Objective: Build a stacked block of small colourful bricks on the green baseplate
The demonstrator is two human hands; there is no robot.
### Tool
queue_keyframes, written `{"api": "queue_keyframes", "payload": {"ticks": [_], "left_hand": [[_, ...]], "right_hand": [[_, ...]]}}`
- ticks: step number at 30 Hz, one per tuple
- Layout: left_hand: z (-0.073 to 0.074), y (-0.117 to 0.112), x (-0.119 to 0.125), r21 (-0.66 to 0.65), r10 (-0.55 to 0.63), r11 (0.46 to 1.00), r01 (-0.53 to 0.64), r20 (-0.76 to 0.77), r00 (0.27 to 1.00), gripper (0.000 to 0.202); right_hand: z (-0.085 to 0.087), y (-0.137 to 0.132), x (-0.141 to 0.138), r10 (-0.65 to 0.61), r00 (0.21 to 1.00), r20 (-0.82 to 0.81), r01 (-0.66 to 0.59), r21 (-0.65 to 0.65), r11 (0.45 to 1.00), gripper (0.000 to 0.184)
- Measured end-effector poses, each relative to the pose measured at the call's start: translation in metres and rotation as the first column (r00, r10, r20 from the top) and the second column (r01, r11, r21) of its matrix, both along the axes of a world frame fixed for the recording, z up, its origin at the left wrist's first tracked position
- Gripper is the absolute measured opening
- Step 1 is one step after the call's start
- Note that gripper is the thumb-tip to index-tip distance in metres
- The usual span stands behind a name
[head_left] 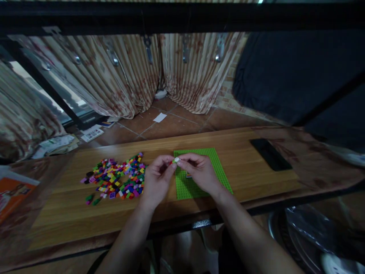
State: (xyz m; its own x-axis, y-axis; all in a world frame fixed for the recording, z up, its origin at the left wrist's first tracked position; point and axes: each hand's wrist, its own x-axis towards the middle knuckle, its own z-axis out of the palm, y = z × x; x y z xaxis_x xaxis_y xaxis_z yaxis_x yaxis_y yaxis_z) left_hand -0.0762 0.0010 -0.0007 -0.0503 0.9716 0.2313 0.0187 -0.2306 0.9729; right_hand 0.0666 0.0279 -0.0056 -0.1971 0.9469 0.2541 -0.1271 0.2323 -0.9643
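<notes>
Above the left part of a green studded baseplate [219, 167], my two hands meet fingertip to fingertip. Pinched between them is a small white toy brick [177, 159], and a bit of red and green shows at its left side. My left hand [158, 177] is closed on the red and green end. With thumb and forefinger, my right hand [203, 173] grips the white brick. Partly hidden under my right hand, a small coloured piece [188, 174] sits on the baseplate. To the left of my left hand lies a loose pile of multicoloured bricks [114, 179].
The wooden tabletop [65, 213] bears all of this. A black phone [270, 154] lies at its right end. An orange and white packet [14, 190] is at the far left. Beyond the table are patterned curtains [122, 83] and papers [92, 133] on the tiled floor.
</notes>
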Motion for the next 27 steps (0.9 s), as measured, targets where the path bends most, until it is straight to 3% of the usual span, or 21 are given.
{"api": "queue_keyframes", "payload": {"ticks": [5,12,15,20,24,27], "left_hand": [[0.002,0.002,0.009,0.002,0.019,1.0,-0.019,-0.052,0.998,0.009],[0.0,0.002,0.014,-0.102,0.03,0.994,-0.026,0.034,0.999,0.013],[-0.002,0.002,0.013,-0.156,0.046,0.987,-0.036,0.065,0.997,0.013],[-0.005,0.005,0.011,-0.237,0.135,0.965,-0.11,0.093,0.986,0.014],[-0.006,0.005,0.011,-0.285,0.152,0.951,-0.123,0.082,0.985,0.016],[-0.006,0.005,0.011,-0.293,0.129,0.95,-0.104,0.068,0.989,0.018]], "right_hand": [[0.0,0.001,0.004,-0.009,0.999,0.04,0.007,0.037,0.999,0.012],[0.004,0.007,0.013,-0.098,0.995,0.024,0.1,-0.079,0.992,0.019],[0.002,0.012,0.024,-0.199,0.973,0.115,0.198,0.024,0.98,0.017],[0.0,0.022,0.047,-0.405,0.826,0.392,0.267,0.36,0.894,0.018],[-0.005,0.028,0.057,-0.426,0.689,0.586,0.193,0.418,0.888,0.02],[-0.01,0.029,0.056,-0.404,0.63,0.663,0.146,0.41,0.9,0.02]]}}
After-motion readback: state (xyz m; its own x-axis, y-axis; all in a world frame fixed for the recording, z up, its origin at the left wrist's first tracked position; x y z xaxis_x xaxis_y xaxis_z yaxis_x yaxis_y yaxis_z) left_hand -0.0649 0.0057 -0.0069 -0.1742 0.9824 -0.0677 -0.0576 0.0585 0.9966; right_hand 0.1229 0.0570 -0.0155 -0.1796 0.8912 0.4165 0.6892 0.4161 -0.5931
